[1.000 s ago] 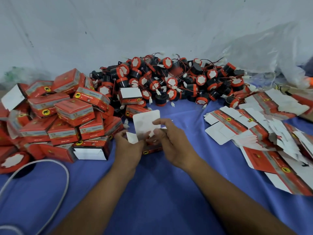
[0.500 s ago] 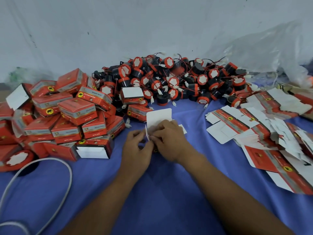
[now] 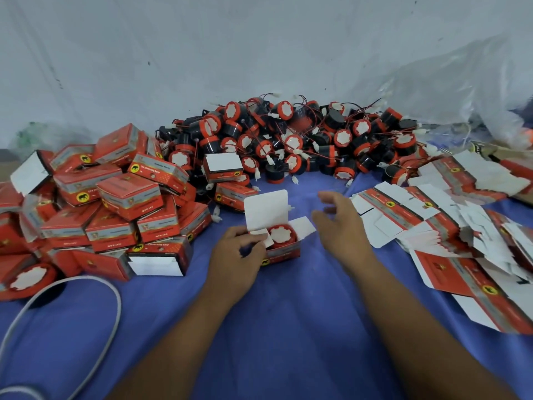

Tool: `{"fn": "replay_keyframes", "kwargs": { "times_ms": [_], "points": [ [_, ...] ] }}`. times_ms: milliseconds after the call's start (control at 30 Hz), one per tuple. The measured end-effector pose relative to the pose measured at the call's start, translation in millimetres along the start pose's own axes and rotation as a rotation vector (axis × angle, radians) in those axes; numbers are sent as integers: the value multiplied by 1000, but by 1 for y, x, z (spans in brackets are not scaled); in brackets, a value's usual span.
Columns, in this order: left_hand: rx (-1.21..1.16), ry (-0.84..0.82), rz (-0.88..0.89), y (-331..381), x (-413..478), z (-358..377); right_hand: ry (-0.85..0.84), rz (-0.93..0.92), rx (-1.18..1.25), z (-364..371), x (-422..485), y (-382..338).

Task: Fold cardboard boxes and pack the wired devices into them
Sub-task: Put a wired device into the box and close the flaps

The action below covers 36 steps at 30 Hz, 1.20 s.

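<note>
White round cable (image 3: 117, 301) loops over the near left corner of the blue cloth-covered desk (image 3: 288, 327). Mid-desk, the left hand (image 3: 233, 258) grips the left side of a small red cardboard box (image 3: 284, 253), fingers curled on its white side flap. The box's white lid stands upright and open. Inside it sits one round red-and-black wired device (image 3: 281, 235), white face up. The right hand (image 3: 343, 226) hovers just right of the box, fingers spread, holding nothing. Left edge: heap of closed red printed boxes (image 3: 115, 203). Right edge: stack of flat unfolded red-and-white box blanks (image 3: 432, 220). Far edge, centre: pile of loose red-and-black wired devices (image 3: 288, 140). Far right corner: crumpled clear plastic bag (image 3: 461, 82).
</note>
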State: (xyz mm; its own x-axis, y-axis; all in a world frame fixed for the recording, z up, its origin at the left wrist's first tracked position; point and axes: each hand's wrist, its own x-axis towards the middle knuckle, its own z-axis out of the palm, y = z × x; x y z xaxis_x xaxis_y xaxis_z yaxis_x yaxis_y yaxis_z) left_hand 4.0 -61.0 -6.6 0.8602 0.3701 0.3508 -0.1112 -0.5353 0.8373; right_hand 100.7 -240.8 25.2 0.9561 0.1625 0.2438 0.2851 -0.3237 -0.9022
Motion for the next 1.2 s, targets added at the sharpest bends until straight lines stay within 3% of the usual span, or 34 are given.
{"fn": "replay_keyframes", "kwargs": {
  "times_ms": [100,167,300,400,567,667,767,900,1200],
  "points": [
    [-72,9,-17,-1,1,0,-94,196,272,6,4,5],
    [-121,5,-28,-2,0,-2,-167,140,355,12,1,6],
    [-194,-3,-83,-2,-1,-5,-274,2,146,24,-5,11],
    [-327,-61,-83,-4,2,-7,-358,-90,194,24,-8,6],
    [-138,-15,68,-5,0,-10,-486,-338,0,16,-15,7],
    [-89,-18,70,-3,-1,-12,-622,-313,11,9,-19,2],
    [-97,-95,38,-4,-1,-16,-598,-367,9,10,-17,3],
    [-224,-218,-29,1,-5,-22,-574,-220,112,11,-16,12],
    [-69,-166,82,-3,-3,-23,-536,-321,103,14,-14,14]
  ]
}}
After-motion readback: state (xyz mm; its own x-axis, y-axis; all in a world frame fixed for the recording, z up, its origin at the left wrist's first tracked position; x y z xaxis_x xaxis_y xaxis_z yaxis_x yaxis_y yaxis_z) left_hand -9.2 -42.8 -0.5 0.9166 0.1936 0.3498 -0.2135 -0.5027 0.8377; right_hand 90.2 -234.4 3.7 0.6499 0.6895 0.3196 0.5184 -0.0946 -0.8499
